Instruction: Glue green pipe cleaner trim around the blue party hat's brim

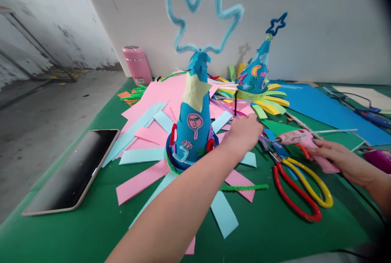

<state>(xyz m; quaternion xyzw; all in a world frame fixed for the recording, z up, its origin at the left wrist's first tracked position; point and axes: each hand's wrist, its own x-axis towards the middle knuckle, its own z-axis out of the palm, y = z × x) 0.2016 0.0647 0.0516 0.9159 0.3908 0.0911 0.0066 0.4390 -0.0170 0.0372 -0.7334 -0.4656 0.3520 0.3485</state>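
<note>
Gripping the pink glue gun (295, 136), the right hand (345, 159) points its nozzle toward the left hand (247, 131), whose fingers curl (whether around anything, I cannot tell). Red-and-yellow-handled scissors (277, 158) lie between both hands; the decorated blue cone hat (185, 128) stands left of the left fingers.

A phone (73, 175) lies along the left edge of the counter (88, 238), a flask (138, 66) at its far left corner. The left hand (247, 131) is beside the nearer hat (197, 142); the right hand (345, 159), toward the right edge, grips a glue gun (295, 137) near scissors (302, 180).
</note>
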